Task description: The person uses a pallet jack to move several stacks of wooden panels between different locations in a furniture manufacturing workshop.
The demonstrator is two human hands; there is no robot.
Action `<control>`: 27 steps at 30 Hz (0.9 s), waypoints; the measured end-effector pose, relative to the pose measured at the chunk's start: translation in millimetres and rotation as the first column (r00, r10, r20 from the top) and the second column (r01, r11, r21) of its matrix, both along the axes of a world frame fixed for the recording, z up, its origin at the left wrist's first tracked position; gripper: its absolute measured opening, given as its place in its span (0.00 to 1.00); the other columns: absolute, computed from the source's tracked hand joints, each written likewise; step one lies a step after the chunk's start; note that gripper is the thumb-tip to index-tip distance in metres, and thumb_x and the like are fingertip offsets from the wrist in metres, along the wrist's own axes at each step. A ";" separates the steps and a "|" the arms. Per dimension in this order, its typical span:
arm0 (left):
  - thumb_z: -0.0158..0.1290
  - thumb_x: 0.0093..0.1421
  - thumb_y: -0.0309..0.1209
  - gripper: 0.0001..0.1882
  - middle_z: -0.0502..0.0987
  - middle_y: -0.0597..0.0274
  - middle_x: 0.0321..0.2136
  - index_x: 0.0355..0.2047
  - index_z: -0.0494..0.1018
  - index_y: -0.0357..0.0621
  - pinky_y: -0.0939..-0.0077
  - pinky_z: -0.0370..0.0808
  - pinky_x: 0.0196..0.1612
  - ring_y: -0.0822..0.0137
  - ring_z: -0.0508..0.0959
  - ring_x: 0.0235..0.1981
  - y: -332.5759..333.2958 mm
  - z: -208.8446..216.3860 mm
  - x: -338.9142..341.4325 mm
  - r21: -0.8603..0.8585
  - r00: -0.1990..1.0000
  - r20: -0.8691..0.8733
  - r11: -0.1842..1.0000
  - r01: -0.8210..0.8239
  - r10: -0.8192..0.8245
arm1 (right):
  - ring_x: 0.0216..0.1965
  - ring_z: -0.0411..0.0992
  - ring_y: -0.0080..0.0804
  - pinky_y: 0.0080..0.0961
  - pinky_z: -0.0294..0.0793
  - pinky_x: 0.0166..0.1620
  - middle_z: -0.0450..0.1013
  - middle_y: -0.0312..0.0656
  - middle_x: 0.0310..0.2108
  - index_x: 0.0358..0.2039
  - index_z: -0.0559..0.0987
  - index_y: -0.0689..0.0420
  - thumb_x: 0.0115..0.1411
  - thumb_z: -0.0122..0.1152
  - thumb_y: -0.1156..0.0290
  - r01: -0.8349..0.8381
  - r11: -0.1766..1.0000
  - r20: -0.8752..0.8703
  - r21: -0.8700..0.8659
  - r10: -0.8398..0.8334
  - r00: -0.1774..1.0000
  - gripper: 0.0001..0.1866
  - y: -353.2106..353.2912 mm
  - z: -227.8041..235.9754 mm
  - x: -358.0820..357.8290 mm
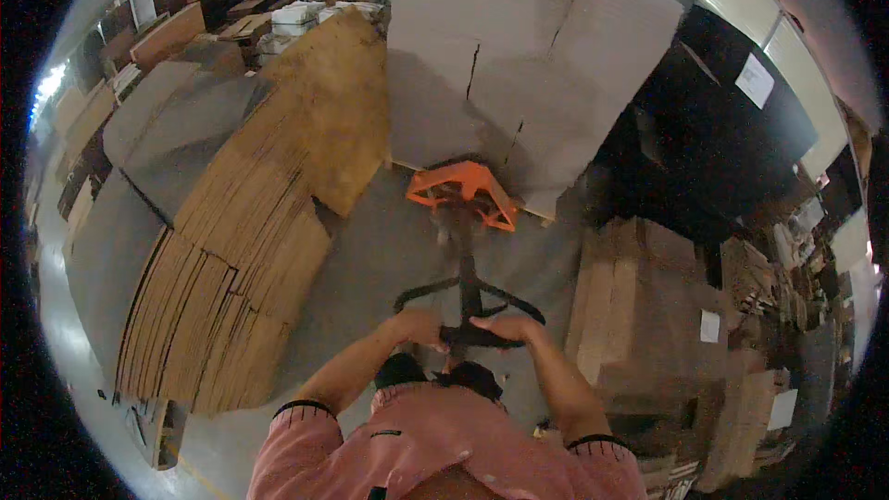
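Note:
A pallet jack with an orange body (469,181) stands in front of me, below a tall stack of pale flat sheets (444,65). Its shaft rises toward me and ends in a black loop handle (470,298). Both my hands are at the near bar of that handle, close to my body. My left hand (419,325) is closed around the left side of the bar. On the right side, my right hand (509,325) grips it, with the thumb pointing inward. The jack's forks are hidden under the load.
Brown flat cardboard (231,287) is stacked close on the left. To the right stand more brown cardboard stacks (639,306) and a large black-wrapped load (713,120). Grey floor (370,259) runs between them. Boards and white bundles (298,15) lie at the far left.

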State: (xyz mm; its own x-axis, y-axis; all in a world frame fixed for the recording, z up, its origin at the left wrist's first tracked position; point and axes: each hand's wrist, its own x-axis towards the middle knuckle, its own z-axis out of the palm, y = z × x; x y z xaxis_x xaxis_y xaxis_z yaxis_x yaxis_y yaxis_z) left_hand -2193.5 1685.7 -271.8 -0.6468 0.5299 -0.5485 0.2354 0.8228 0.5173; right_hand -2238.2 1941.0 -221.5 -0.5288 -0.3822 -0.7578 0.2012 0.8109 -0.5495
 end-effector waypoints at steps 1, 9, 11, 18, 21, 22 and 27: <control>0.62 0.47 0.57 0.31 0.82 0.47 0.35 0.35 0.81 0.40 0.55 0.77 0.42 0.50 0.81 0.38 3.7 -2.4 15.4 0.009 1.000 0.001 1.000 0.010 -0.010 | 0.33 0.77 0.36 0.32 0.76 0.40 0.78 0.48 0.34 0.48 0.80 0.62 0.54 0.40 0.20 0.010 1.000 0.001 0.009 -0.010 1.000 0.52 -3.1 -12.4 10.9; 0.60 0.41 0.45 0.21 0.82 0.48 0.34 0.32 0.82 0.42 0.57 0.79 0.42 0.51 0.82 0.38 -4.8 -26.5 97.0 -0.047 0.868 -0.461 0.971 -0.234 0.187 | 0.22 0.72 0.29 0.30 0.75 0.32 0.74 0.41 0.24 0.50 0.78 0.57 0.59 0.42 0.26 -0.074 0.976 -0.240 0.205 0.124 0.963 0.44 -31.1 -57.1 79.3; 0.60 0.40 0.43 0.19 0.82 0.48 0.30 0.29 0.83 0.43 0.58 0.80 0.40 0.53 0.83 0.35 -9.8 -33.7 99.5 -0.077 0.815 -0.561 0.971 -0.226 0.145 | 0.20 0.68 0.25 0.26 0.71 0.28 0.70 0.37 0.21 0.44 0.79 0.55 0.59 0.41 0.26 -0.069 0.973 -0.112 0.218 0.096 0.989 0.42 -37.5 -59.6 89.8; 0.60 0.36 0.38 0.13 0.81 0.53 0.22 0.22 0.81 0.44 0.58 0.79 0.34 0.54 0.83 0.28 -15.9 -68.7 102.4 -0.093 0.875 -0.463 0.974 -0.205 0.140 | 0.14 0.65 0.24 0.24 0.65 0.22 0.66 0.35 0.13 0.23 0.77 0.58 0.59 0.43 0.26 -0.016 0.997 -0.270 0.077 0.036 0.962 0.42 -37.7 -65.4 129.1; 0.60 0.35 0.37 0.13 0.81 0.53 0.22 0.22 0.81 0.45 0.58 0.78 0.33 0.55 0.82 0.27 -20.4 -81.5 110.2 -0.094 0.876 -0.466 0.978 -0.185 0.121 | 0.14 0.66 0.24 0.24 0.66 0.22 0.67 0.35 0.13 0.21 0.77 0.57 0.58 0.43 0.25 -0.018 0.995 -0.341 0.100 0.051 0.939 0.42 -42.7 -70.6 139.3; 0.60 0.35 0.37 0.13 0.81 0.54 0.22 0.22 0.81 0.45 0.58 0.78 0.33 0.55 0.82 0.28 -20.6 -82.5 113.4 -0.178 0.884 -0.460 0.967 -0.183 0.083 | 0.14 0.66 0.24 0.25 0.66 0.22 0.68 0.35 0.13 0.21 0.77 0.57 0.58 0.44 0.25 -0.032 0.993 -0.367 0.113 0.072 0.927 0.41 -42.9 -71.3 141.9; 0.59 0.35 0.36 0.12 0.81 0.58 0.23 0.24 0.82 0.51 0.57 0.78 0.32 0.57 0.82 0.29 -27.1 -74.7 144.8 -0.116 0.893 -0.429 0.972 -0.202 0.134 | 0.13 0.66 0.26 0.27 0.64 0.18 0.69 0.37 0.14 0.24 0.77 0.57 0.59 0.44 0.26 0.031 0.991 -0.227 0.133 0.000 0.974 0.40 -49.4 -90.2 160.7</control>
State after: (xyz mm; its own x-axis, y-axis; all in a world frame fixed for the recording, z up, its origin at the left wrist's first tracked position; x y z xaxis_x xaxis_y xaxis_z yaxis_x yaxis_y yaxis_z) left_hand -2048.7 1658.6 -346.4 -0.9052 0.3239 -0.2750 0.2519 0.9303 0.2665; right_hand -2077.6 1891.6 -311.7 -0.6974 -0.2751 -0.6618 0.0978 0.8783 -0.4681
